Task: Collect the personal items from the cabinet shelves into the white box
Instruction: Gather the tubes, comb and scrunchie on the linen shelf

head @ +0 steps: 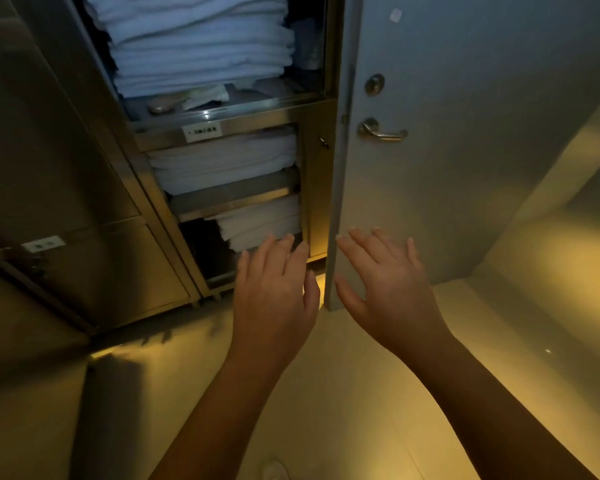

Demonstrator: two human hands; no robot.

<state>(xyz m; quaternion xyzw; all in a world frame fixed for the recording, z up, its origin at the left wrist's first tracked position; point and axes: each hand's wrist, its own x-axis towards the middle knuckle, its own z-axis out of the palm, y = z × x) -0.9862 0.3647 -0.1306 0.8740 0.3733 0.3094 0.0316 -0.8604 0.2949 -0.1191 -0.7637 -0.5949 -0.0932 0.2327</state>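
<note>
A steel cabinet [222,129] stands open in front of me, its shelves stacked with folded white towels [201,43]. Small items, among them a pale packet [207,97] and a rounded object [161,107], lie on the shelf under the top stack. My left hand [274,292] is stretched out with straight fingers in front of the lowest shelf, holding nothing. My right hand [381,282] is spread flat in front of the lower part of the white door [465,133]; whether it touches the door is unclear. No white box is in view.
The white door has a lever handle [381,131] and a lock [374,84], and stands right of the cabinet. Closed steel cabinet doors [66,188] fill the left side. The floor [361,393] below is pale and dimly lit. A shoe tip [274,471] shows at the bottom.
</note>
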